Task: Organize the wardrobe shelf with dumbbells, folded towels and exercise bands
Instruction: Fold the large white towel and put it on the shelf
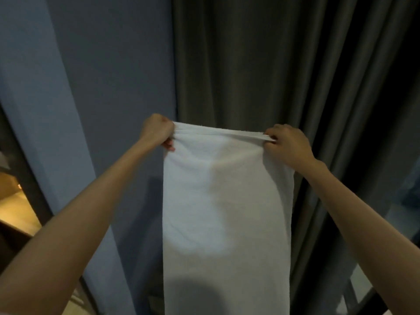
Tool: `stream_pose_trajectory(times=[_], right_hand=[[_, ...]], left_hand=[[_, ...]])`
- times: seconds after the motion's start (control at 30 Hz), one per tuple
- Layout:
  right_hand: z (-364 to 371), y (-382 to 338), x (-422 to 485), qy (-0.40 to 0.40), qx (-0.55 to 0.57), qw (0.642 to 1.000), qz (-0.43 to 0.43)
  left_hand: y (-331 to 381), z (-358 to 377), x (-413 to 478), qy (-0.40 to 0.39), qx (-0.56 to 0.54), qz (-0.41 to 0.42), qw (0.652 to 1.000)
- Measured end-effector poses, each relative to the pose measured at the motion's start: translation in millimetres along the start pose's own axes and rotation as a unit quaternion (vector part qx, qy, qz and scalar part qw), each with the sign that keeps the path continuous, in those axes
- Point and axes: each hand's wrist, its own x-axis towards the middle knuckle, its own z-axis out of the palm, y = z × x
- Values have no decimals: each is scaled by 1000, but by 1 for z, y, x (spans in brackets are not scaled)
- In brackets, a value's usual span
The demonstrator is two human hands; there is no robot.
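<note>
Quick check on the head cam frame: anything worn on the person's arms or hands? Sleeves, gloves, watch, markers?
Nothing visible. Both forearms are bare from the frame edge up to the wrists, no sleeves in view. The left hand and right hand have no gloves, and no watch, band, ring or marker shows on either. The picture is dim and slightly blurred.

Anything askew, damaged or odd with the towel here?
Nothing stands out. The white terry towel hangs straight and unstained, its top edge level between the left hand and right hand.

White terry towel hangs between left hand and right hand, in front of grey pleated curtain; blue-grey wall left of it.
</note>
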Motion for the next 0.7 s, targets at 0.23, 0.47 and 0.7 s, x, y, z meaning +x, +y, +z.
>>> stream_pose_trajectory(times=[0.23, 0.47, 0.7], right_hand=[[14, 25, 78, 122, -134, 982, 52], [27, 26, 84, 160, -142, 975, 51], [63, 10, 2, 142, -73, 986, 55]], left_hand=[[28, 25, 94, 7, -63, 88, 994], [14, 31, 129, -10, -81, 136, 987], [-51, 43, 76, -32, -104, 153, 982]])
